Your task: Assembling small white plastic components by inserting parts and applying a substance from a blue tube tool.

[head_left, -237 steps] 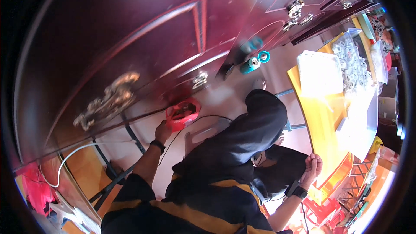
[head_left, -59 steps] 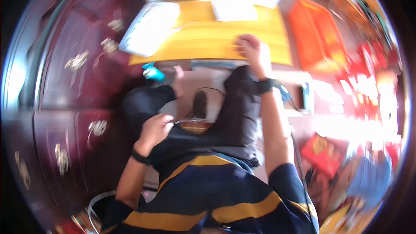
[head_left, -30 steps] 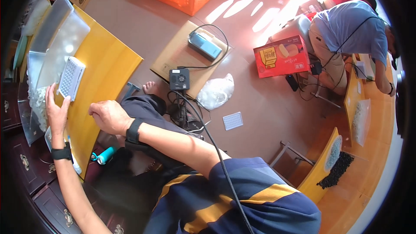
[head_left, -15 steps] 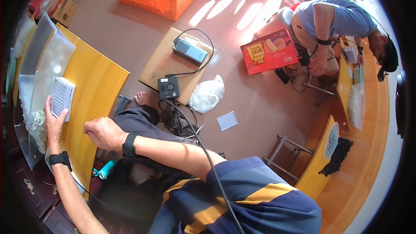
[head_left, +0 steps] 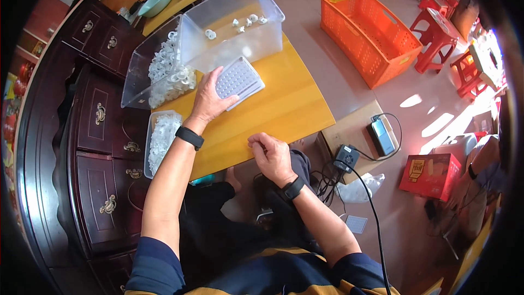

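Note:
A white rectangular tray (head_left: 240, 81) with a grid of small round cells lies on the yellow table (head_left: 297, 106). My left hand (head_left: 210, 98) grips its left end, thumb along the near edge. My right hand (head_left: 273, 155) is over the table's near edge, apart from the tray, with fingers curled in; whatever they hold, if anything, is hidden. Just beyond the tray stands a clear plastic bin (head_left: 234, 43) with several small white parts (head_left: 252, 18) in it. To its left, another clear bin (head_left: 131, 84) holds a heap of white ring-shaped parts (head_left: 168, 68).
A small tub (head_left: 164, 141) of whitish pieces sits by my left forearm, beside dark wooden drawers (head_left: 101, 114). An orange crate (head_left: 371, 43) is on the floor at the far right. A black cable (head_left: 376, 218) runs past my right arm to a box-like device (head_left: 346, 157).
The view has swung left, bringing the table and bins nearer the middle. My left hand stays on the tray, and my right hand remains curled near the table edge.

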